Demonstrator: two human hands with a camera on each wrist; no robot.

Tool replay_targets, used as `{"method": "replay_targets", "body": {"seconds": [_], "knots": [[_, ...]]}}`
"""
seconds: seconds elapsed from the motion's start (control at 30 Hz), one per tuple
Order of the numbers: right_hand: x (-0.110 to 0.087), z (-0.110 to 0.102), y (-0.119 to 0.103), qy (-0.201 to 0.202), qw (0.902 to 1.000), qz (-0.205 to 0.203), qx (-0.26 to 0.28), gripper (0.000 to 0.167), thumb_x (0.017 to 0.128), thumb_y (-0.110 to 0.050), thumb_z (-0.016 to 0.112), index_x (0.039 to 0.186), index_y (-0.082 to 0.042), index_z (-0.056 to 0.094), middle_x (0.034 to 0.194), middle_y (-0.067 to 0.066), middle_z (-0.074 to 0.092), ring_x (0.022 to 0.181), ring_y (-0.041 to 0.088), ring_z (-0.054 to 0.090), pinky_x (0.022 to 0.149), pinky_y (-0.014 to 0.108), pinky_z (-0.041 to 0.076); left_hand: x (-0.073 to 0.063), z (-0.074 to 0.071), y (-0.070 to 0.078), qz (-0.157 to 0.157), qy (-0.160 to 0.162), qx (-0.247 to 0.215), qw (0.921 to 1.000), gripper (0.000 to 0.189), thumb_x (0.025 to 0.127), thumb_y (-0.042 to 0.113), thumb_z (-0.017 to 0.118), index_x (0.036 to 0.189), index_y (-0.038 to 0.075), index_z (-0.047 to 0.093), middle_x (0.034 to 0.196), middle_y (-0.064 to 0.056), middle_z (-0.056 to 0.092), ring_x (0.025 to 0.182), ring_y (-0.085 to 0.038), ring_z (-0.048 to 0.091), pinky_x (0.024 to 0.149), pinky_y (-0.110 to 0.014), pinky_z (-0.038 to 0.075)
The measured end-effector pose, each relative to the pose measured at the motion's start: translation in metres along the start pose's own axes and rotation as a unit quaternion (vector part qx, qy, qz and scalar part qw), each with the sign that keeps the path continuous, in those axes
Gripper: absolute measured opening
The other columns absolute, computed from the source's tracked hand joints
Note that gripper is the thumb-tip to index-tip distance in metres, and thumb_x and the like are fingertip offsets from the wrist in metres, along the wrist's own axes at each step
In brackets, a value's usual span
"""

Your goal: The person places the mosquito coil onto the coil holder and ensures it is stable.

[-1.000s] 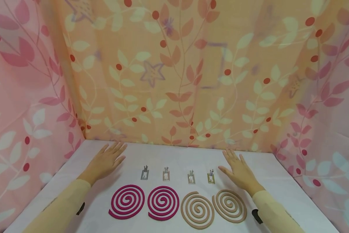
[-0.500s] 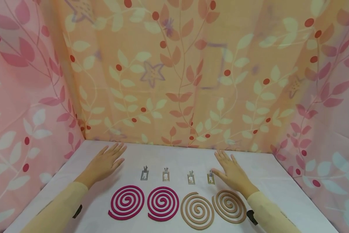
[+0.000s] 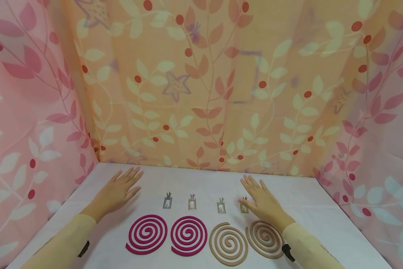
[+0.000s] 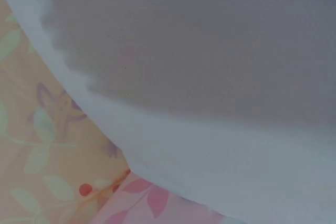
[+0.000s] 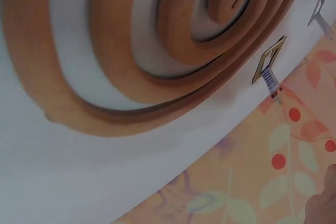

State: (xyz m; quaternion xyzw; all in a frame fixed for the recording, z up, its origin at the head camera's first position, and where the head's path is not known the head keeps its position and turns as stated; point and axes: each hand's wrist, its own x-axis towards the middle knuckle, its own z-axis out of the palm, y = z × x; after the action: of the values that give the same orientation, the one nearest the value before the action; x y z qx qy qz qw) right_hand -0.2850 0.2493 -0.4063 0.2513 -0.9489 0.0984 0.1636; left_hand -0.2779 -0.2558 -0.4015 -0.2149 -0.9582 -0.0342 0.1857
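Observation:
In the head view, my left hand (image 3: 118, 190) hovers over the left of the table, fingers straight and holding nothing. My right hand (image 3: 264, 201) is held flat on the other side, its thumb overlapping the gold-coloured mosquito coil stand (image 3: 244, 210). More thin metal stands lie in a row to the left: a silvery one (image 3: 221, 210), another (image 3: 192, 207) and a greyer one (image 3: 167, 206). Nearer me are two magenta mosquito coils (image 3: 148, 230) and two tan coils (image 3: 228, 243). The right forearm partly covers the rightmost coil (image 3: 264, 235), which looms large in the right wrist view.
A white cloth covers the table (image 3: 201, 179). An orange leaf-patterned curtain (image 3: 201, 112) rises at its back edge, with a pink curtain (image 3: 26, 112) on the left and another (image 3: 383, 112) on the right. The left wrist view shows the cloth with a hand's shadow.
My right hand has moved left and slightly nearer, so its thumb now overlaps the gold-coloured stand. My left hand has drifted slightly left and nearer. The coils and stands lie as before.

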Motion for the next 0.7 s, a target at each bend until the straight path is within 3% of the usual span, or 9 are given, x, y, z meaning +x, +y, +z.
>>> {"method": "replay_targets", "body": {"seconds": [0.17,0.3,0.47,0.57,0.63,0.7], "knots": [[0.001,0.004,-0.004,0.005,0.9998,-0.019,0.002,0.074,0.095,-0.048,0.059,0.151,-0.005,0.039,0.158,0.013,0.037,0.149,0.035,0.03,0.122,0.063,0.017,-0.002,0.002,-0.001,0.01,0.006,-0.001,0.9999,0.061,0.098,0.036,0.056,0.151,0.01,0.041,0.158,-0.014,0.038,0.145,-0.039,0.035,0.12,-0.059,0.024],[-0.001,0.003,-0.009,0.001,0.9998,-0.021,0.007,0.074,0.095,-0.048,0.059,0.153,-0.007,0.037,0.159,0.012,0.036,0.149,0.034,0.03,0.123,0.061,0.016,-0.004,0.002,-0.001,0.004,-0.001,-0.008,1.0,0.062,0.099,0.038,0.054,0.152,0.01,0.039,0.159,-0.013,0.037,0.147,-0.038,0.033,0.127,-0.052,0.013],[0.0,0.0,-0.016,-0.014,0.9996,-0.018,0.015,0.075,0.095,-0.05,0.058,0.153,-0.008,0.036,0.161,0.01,0.033,0.151,0.031,0.027,0.125,0.058,0.014,-0.007,0.0,-0.001,-0.001,-0.014,-0.003,0.9999,0.063,0.099,0.04,0.053,0.153,0.011,0.038,0.16,-0.013,0.036,0.148,-0.038,0.031,0.126,-0.053,0.013],[0.001,0.001,-0.019,-0.019,0.9995,-0.02,0.017,0.076,0.094,-0.051,0.059,0.153,-0.008,0.037,0.161,0.008,0.033,0.151,0.029,0.027,0.124,0.06,0.015,-0.01,0.0,0.0,0.003,-0.015,-0.001,0.9999,0.063,0.099,0.041,0.053,0.153,0.012,0.039,0.159,-0.012,0.037,0.147,-0.037,0.032,0.128,-0.04,-0.006],[0.001,0.001,-0.021,-0.018,0.9994,-0.025,0.014,0.076,0.094,-0.05,0.06,0.153,-0.008,0.037,0.161,0.009,0.033,0.151,0.029,0.027,0.123,0.06,0.015,-0.012,0.0,0.001,0.007,-0.012,0.002,0.9999,0.062,0.1,0.041,0.053,0.153,0.012,0.039,0.159,-0.011,0.037,0.147,-0.037,0.033,0.121,-0.025,-0.019],[0.001,0.002,-0.023,-0.016,0.9993,-0.031,0.011,0.075,0.093,-0.047,0.062,0.152,-0.007,0.038,0.16,0.01,0.034,0.151,0.03,0.027,0.123,0.06,0.016,-0.013,0.0,0.001,0.012,-0.008,0.004,0.9999,0.061,0.1,0.042,0.052,0.152,0.012,0.04,0.159,-0.011,0.038,0.147,-0.037,0.034,0.113,-0.015,-0.025]]}}
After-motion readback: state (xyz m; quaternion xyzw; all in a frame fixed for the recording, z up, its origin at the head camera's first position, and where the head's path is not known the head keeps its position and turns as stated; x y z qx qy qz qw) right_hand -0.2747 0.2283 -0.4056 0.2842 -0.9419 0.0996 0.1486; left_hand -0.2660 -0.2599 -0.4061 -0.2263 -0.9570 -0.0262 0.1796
